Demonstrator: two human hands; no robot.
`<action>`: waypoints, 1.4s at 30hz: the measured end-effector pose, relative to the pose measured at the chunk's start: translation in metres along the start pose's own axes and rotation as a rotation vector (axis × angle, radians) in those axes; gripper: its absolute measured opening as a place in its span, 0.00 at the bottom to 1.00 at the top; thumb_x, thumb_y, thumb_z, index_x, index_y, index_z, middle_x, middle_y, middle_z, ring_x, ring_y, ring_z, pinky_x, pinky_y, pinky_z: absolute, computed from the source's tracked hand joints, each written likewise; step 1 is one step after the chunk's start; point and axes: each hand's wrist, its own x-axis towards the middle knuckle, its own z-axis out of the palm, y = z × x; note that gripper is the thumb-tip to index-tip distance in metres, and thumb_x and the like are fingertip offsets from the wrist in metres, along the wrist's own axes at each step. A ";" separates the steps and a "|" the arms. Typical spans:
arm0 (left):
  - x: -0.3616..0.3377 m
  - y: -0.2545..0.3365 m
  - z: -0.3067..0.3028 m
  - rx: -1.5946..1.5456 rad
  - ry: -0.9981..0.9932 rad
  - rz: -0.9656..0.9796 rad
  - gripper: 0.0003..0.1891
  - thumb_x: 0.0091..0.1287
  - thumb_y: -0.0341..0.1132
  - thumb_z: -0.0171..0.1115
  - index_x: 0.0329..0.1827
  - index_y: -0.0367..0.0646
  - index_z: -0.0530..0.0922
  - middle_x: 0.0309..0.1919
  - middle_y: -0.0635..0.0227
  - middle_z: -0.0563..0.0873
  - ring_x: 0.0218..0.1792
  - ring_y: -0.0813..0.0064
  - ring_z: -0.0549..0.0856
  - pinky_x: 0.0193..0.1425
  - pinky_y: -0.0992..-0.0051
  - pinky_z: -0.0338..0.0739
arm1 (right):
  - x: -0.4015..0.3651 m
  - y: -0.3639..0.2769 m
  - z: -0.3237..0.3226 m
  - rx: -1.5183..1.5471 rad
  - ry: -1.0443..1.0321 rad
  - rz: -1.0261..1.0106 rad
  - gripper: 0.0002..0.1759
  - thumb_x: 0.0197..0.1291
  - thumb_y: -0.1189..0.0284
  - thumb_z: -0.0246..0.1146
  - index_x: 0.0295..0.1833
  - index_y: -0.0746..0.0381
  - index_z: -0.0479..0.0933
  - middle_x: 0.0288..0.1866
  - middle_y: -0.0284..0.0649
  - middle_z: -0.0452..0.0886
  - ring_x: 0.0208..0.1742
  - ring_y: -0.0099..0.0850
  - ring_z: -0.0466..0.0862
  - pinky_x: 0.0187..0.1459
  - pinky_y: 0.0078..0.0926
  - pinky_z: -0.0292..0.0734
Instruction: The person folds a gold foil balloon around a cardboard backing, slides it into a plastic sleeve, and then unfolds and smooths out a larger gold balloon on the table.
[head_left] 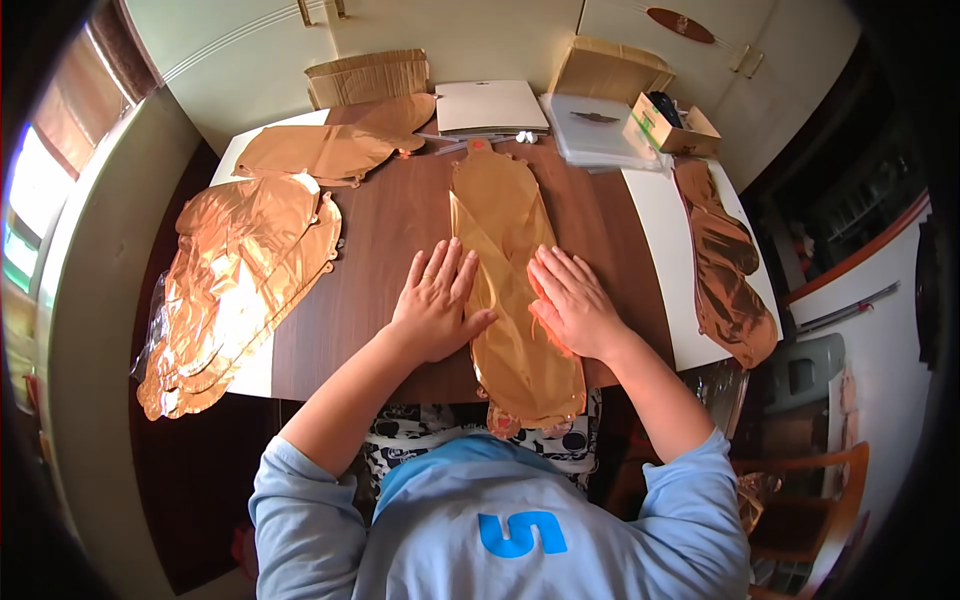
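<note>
A long, flat gold foil balloon lies lengthwise down the middle of the wooden table, its near end hanging over the front edge. My left hand rests flat at its left side, fingers pointing away from me, thumb on the foil. On the other side, my right hand lies flat along the right edge with fingers outstretched. Something orange shows beneath the right fingers; its kind is partly hidden. Small tabs stick out along the balloon's outline, and a red mark is on its far tip.
Gold foil balloons are piled at the left, with another foil piece behind. A copper-coloured foil balloon lies at the right edge. Clear plastic sleeves, white card sheets and a small box stand along the back.
</note>
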 end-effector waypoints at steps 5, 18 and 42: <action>0.002 0.000 -0.008 0.022 0.018 0.031 0.47 0.68 0.68 0.51 0.78 0.37 0.59 0.76 0.46 0.62 0.79 0.50 0.58 0.82 0.49 0.44 | 0.000 -0.005 -0.005 -0.019 -0.054 0.027 0.34 0.71 0.58 0.57 0.75 0.65 0.63 0.79 0.54 0.60 0.80 0.50 0.58 0.77 0.51 0.52; 0.045 -0.042 -0.014 -0.149 0.223 0.128 0.28 0.63 0.52 0.68 0.61 0.45 0.79 0.58 0.63 0.80 0.64 0.62 0.77 0.75 0.46 0.59 | 0.002 -0.004 -0.006 -0.050 -0.135 0.032 0.36 0.72 0.57 0.55 0.79 0.62 0.57 0.82 0.53 0.53 0.83 0.49 0.52 0.78 0.54 0.47; 0.130 0.002 0.011 -0.153 0.000 0.458 0.38 0.77 0.60 0.42 0.78 0.37 0.60 0.79 0.52 0.61 0.80 0.55 0.58 0.81 0.49 0.47 | 0.001 -0.004 0.001 -0.038 -0.139 0.049 0.37 0.71 0.56 0.55 0.77 0.66 0.60 0.80 0.60 0.55 0.82 0.54 0.51 0.78 0.58 0.43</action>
